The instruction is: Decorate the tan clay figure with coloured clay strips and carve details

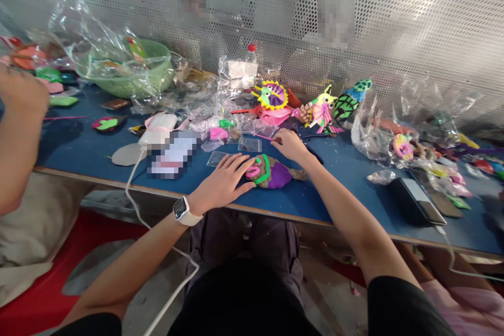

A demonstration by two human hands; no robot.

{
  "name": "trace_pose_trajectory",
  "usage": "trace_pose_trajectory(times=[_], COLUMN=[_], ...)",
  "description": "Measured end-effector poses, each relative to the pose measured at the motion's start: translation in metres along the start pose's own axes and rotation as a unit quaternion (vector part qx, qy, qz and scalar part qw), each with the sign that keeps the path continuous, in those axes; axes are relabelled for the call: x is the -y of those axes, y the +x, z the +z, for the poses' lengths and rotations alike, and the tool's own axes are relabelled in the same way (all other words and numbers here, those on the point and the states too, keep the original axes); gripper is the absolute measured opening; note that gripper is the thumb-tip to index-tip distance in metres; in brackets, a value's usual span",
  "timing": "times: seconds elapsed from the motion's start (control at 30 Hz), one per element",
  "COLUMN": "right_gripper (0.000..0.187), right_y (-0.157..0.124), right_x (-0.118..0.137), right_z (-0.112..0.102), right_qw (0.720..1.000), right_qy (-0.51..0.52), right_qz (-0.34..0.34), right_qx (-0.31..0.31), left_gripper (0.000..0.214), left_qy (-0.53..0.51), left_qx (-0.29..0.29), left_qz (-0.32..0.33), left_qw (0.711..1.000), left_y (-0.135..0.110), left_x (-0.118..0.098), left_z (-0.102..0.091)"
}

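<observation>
My left hand [222,182] lies flat on the blue table [338,189], fingers stretched out, its fingertips touching a clay figure [271,171] with a purple body, a green band and pink curls. A white watch sits on that wrist. My right hand [289,144] rests just behind the figure, its fingers pinched round a thin pink stick [263,136] that points left. Small clear plastic bags [249,144] lie in front of both hands.
Finished clay figures [321,107] stand at the back centre. A green basket [129,68] under crumpled plastic sits back left. A phone [171,153] with a white cable lies left, a dark device [419,200] right. Another person's arm [18,131] is at the far left.
</observation>
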State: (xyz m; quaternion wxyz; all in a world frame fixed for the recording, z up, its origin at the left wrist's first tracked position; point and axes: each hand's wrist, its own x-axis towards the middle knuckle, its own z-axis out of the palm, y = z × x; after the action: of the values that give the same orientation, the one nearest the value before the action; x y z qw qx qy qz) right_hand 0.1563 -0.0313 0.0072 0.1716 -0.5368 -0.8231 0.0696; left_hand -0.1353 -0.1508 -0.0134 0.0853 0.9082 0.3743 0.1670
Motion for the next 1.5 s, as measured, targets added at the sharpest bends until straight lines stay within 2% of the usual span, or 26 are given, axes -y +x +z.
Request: trace_pose_trajectory(times=[0.1, 0.37, 0.57, 0.7, 0.83, 1.2, 1.37, 1.5], right_gripper=[0.011, 0.011, 0.012, 0.022, 0.025, 0.021, 0.016, 0.014], right_y=[-0.003, -0.008, -0.003, 0.002, 0.007, 0.006, 0.008, 0.008], right_x=[0.002, 0.011, 0.002, -0.006, -0.008, 0.009, 0.023, 0.03], right_z=[-0.001, -0.001, 0.006, 0.016, 0.024, 0.023, 0.02, 0.016], right_qw=[1.0, 0.997, 0.996, 0.986, 0.98, 0.972, 0.979, 0.986], right_qy=[0.002, -0.05, 0.052, 0.129, 0.159, 0.198, 0.145, 0.092], right_qz=[-0.011, 0.059, 0.062, 0.087, 0.096, 0.116, 0.143, 0.139], right_qx=[0.008, -0.012, -0.035, -0.059, -0.078, -0.041, -0.028, -0.021], left_gripper=[0.077, 0.077, 0.082, 0.08, 0.078, 0.076, 0.076, 0.077], left_qy=[0.0, -0.007, -0.006, -0.005, -0.004, -0.007, -0.01, -0.009], left_qx=[0.0, -0.002, 0.01, 0.006, 0.003, 0.001, 0.0, 0.007], left_qz=[0.001, -0.001, -0.01, -0.007, -0.003, 0.001, 0.004, -0.005], left_qw=[1.0, 1.0, 1.0, 1.0, 1.0, 1.0, 1.0, 1.0], left_y=[0.0, 0.0, 0.001, 0.001, 0.001, 0.001, 0.001, 0.0], left_x=[0.0, 0.001, 0.0, 0.0, -0.001, -0.001, 0.0, -0.001], left_z=[0.0, 0.001, 0.0, 0.0, -0.001, -0.001, -0.002, -0.002])
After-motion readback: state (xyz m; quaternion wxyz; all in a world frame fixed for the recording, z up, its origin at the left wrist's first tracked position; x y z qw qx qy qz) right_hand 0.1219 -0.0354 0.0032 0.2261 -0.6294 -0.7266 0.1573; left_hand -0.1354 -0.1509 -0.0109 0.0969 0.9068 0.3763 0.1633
